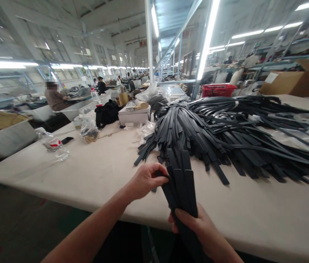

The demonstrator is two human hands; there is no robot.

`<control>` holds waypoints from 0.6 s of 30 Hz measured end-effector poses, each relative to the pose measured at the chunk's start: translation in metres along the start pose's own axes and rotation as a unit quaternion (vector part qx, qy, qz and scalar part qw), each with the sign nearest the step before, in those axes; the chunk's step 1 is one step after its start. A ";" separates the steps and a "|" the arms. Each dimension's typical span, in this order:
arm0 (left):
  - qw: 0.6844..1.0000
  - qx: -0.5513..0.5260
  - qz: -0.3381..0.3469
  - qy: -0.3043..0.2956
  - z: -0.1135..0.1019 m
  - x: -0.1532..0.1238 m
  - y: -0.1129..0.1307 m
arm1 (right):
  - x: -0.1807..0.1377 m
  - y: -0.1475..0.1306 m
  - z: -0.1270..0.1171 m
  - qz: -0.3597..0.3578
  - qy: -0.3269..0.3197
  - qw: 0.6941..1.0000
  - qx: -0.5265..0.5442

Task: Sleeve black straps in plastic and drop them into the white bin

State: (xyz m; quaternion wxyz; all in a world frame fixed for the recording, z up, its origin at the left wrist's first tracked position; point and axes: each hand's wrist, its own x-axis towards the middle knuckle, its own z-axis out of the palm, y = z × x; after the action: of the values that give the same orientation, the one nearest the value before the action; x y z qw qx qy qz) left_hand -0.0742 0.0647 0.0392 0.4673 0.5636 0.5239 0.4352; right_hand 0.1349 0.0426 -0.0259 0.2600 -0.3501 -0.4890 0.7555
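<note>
A big heap of long black straps [225, 128] covers the right half of a wide pale table [94, 175]. My right hand [198, 228] is closed round the near ends of a bundle of several black straps [183, 182] at the table's front edge. My left hand [146, 179] pinches the left side of that same bundle a little farther up. The bundle's far ends run into the heap.
A plastic bottle [54, 144], a dark phone [67, 140], a bag of small parts [89, 131], a black bag [106, 113] and a white box [134, 115] lie at the table's left and back. A red basket [218, 90] and cardboard box [297, 82] stand behind. People sit at distant benches.
</note>
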 end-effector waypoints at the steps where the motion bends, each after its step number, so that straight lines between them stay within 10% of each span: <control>1: 1.000 0.002 0.008 0.006 0.002 0.001 -0.004 | 0.004 0.000 0.001 0.002 0.005 1.000 0.002; 7: 0.995 -0.096 -0.014 0.030 -0.006 -0.002 -0.024 | 0.016 0.010 0.005 0.016 0.067 0.998 0.016; 18: 0.901 0.353 -0.026 0.252 -0.137 0.029 -0.076 | 0.025 0.011 0.002 0.024 0.155 0.987 0.019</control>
State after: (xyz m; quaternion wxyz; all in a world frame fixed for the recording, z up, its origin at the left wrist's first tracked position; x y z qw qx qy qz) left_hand -0.2203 0.1041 -0.0097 0.1011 0.5491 0.7582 0.3369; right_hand 0.1171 0.0550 -0.0424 0.3216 -0.4695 -0.4196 0.7071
